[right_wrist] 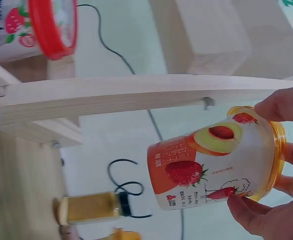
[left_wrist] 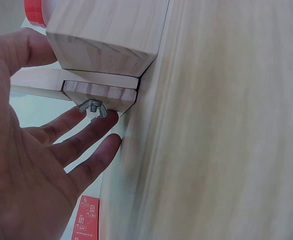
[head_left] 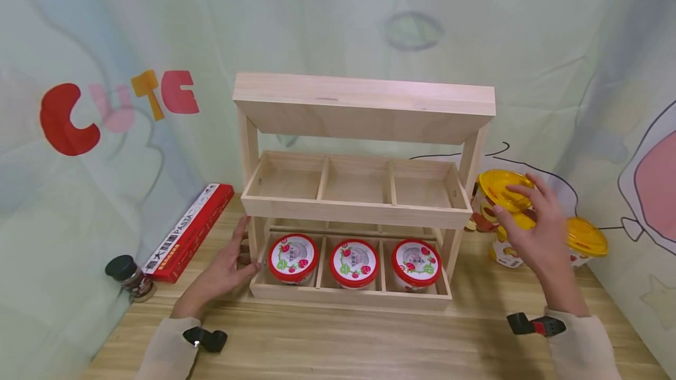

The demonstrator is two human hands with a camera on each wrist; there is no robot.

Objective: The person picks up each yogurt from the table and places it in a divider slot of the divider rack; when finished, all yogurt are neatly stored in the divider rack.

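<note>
A two-tier wooden rack (head_left: 356, 211) stands on the table. Its lower tray holds three red-lidded, strawberry-printed cups (head_left: 354, 263), one per compartment; the upper compartments are bare. My left hand (head_left: 224, 268) is at the rack's lower left corner, thumb against the tray's end and fingers loosely spread behind. In the left wrist view its fingertips lie right by a wing nut (left_wrist: 93, 106). On the rack's right, my right hand (head_left: 544, 233) grips a yellow-lidded yogurt cup (right_wrist: 206, 165) by the lid. Peach and strawberry pictures show on this cup, which is tilted sideways in the right wrist view.
More yellow-lidded cups (head_left: 586, 238) stand at the right, below and beside my right hand. A jar with a dark cap (right_wrist: 91, 207) is near them. At the left lie a red pasta box (head_left: 190, 233) and a black-capped spice jar (head_left: 129, 277). Printed cloth walls enclose the table.
</note>
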